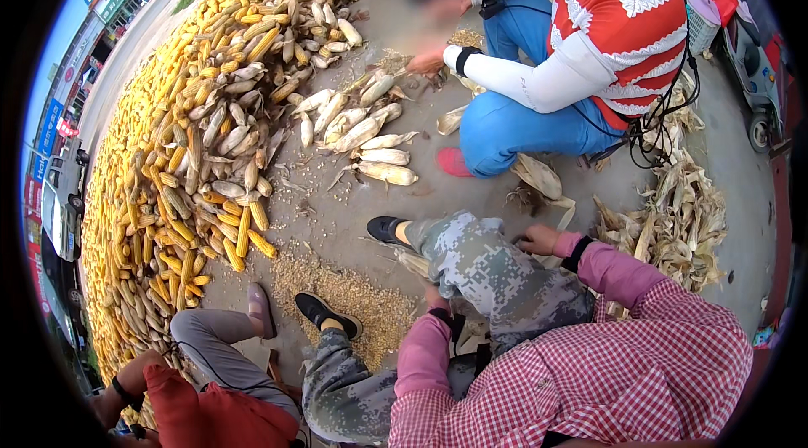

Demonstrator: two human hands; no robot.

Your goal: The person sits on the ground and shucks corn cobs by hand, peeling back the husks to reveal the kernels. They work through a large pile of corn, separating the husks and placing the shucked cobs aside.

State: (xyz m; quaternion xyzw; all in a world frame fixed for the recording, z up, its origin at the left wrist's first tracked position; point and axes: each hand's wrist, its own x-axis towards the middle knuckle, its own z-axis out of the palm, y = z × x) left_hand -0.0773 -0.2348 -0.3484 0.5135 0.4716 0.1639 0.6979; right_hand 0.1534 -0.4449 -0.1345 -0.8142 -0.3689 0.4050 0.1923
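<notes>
Beside the inner side of my raised knee is my left hand (pixel 437 298), its fingers mostly hidden by the camouflage trousers. A husk-covered corn ear (pixel 413 262) lies just beyond it; whether the hand grips the ear cannot be told. My right hand (pixel 540 239) is at the other side of the knee with curled fingers, close to a pale strip of husk (pixel 566 215); its grip is unclear. Several unhusked corn ears (pixel 386 171) lie on the concrete in front, and another husked-over ear (pixel 536 175) is near the other person's knee.
A large heap of yellow corn (pixel 183 100) curves along the left. Loose kernels (pixel 372 303) surround my shoe. Dry husks (pixel 675 227) are piled at right. A person in a red and white top (pixel 622 25) crouches ahead; a person in red (pixel 214 413) sits at lower left.
</notes>
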